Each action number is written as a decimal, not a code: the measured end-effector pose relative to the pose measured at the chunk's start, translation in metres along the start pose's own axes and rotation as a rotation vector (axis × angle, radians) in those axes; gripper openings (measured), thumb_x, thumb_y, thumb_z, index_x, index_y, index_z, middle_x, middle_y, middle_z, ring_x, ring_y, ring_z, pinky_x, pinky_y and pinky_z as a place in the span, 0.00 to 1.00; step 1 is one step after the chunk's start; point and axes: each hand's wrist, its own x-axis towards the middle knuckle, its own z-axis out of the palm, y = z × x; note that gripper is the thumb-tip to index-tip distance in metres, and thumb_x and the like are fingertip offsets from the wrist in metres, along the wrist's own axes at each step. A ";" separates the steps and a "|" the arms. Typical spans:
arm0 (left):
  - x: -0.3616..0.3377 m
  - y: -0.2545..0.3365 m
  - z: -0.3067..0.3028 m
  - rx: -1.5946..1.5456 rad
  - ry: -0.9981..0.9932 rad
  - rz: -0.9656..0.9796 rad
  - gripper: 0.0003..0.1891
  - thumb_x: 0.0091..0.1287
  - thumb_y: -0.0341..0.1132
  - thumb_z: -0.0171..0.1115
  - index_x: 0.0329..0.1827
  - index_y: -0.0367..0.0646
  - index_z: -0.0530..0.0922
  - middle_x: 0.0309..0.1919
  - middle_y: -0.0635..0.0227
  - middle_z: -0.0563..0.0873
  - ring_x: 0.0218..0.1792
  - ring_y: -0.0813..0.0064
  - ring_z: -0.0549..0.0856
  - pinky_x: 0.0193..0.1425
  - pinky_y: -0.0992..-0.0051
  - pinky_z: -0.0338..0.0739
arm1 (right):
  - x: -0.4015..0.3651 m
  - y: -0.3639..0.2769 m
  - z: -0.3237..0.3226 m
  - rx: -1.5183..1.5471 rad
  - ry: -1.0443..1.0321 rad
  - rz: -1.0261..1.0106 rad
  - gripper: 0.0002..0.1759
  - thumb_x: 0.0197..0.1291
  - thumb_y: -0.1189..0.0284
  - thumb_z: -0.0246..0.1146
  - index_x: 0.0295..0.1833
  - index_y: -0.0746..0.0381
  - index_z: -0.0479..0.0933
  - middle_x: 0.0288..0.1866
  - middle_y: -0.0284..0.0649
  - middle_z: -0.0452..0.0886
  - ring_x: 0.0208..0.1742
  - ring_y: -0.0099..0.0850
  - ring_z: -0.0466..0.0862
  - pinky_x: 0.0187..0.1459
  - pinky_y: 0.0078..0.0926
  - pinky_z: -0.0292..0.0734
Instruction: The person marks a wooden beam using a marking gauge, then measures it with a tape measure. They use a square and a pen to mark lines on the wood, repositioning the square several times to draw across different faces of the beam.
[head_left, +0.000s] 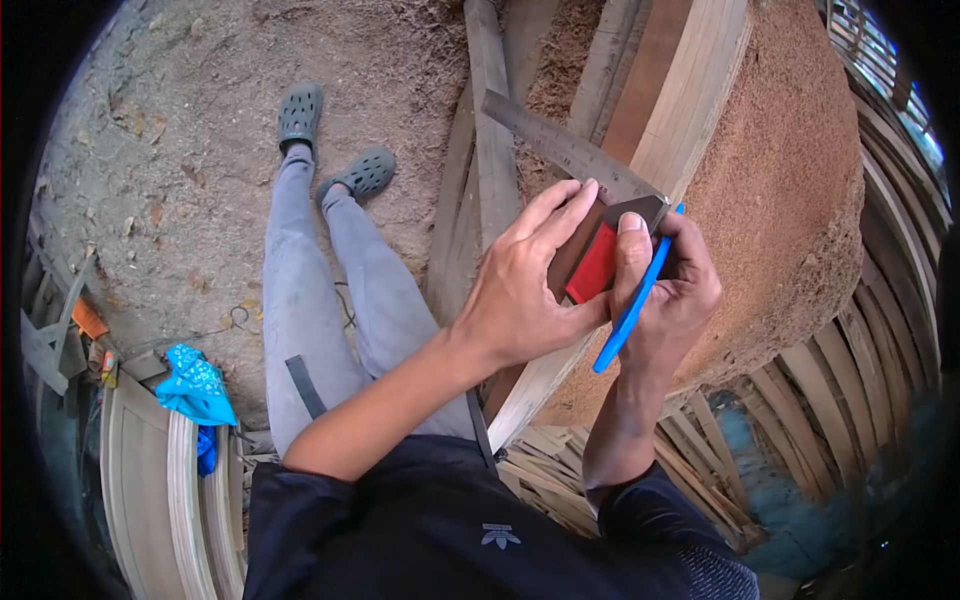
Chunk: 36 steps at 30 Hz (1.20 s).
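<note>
A try square with a steel ruled blade point(572, 152) and a dark and red stock point(594, 264) lies across a long wooden beam point(690, 85). My left hand point(525, 275) grips the square, its fingers reaching over the stock toward the blade and its thumb low along the stock. On the other side, my right hand point(668, 285) has its thumb pressed on the stock's end near the corner. A blue pencil point(632, 312) sits between this hand's thumb and fingers, its upper end beside the beam's edge. Part of the stock is covered by the hands.
More planks point(490, 150) lie left of the beam. A big sawdust heap point(790, 200) rises to the right, with stacked slats point(840, 370) beyond. Curved wooden pieces point(140, 470) and a turquoise cloth point(195, 385) are at lower left. My clogs point(300, 115) rest on the dirt floor point(190, 150).
</note>
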 end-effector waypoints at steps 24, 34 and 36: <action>-0.003 -0.003 0.003 -0.010 0.023 0.003 0.48 0.55 0.45 0.83 0.77 0.35 0.71 0.70 0.42 0.78 0.66 0.51 0.84 0.64 0.61 0.83 | 0.042 -0.027 -0.047 0.195 -0.196 -0.083 0.21 0.76 0.68 0.63 0.68 0.67 0.77 0.51 0.46 0.88 0.52 0.30 0.88 0.48 0.25 0.84; -0.003 -0.008 0.003 -0.049 0.046 0.035 0.49 0.51 0.41 0.85 0.77 0.35 0.72 0.71 0.43 0.78 0.68 0.52 0.83 0.64 0.62 0.83 | 0.020 -0.014 -0.011 0.018 -0.149 -0.030 0.17 0.64 0.75 0.75 0.55 0.70 0.82 0.36 0.32 0.79 0.35 0.18 0.75 0.38 0.16 0.72; -0.003 -0.006 0.003 -0.051 0.044 0.021 0.49 0.50 0.40 0.85 0.77 0.35 0.72 0.71 0.42 0.78 0.67 0.53 0.83 0.65 0.63 0.82 | 0.020 -0.014 -0.011 0.020 -0.132 -0.010 0.14 0.64 0.77 0.73 0.53 0.70 0.82 0.36 0.32 0.80 0.36 0.18 0.77 0.39 0.17 0.74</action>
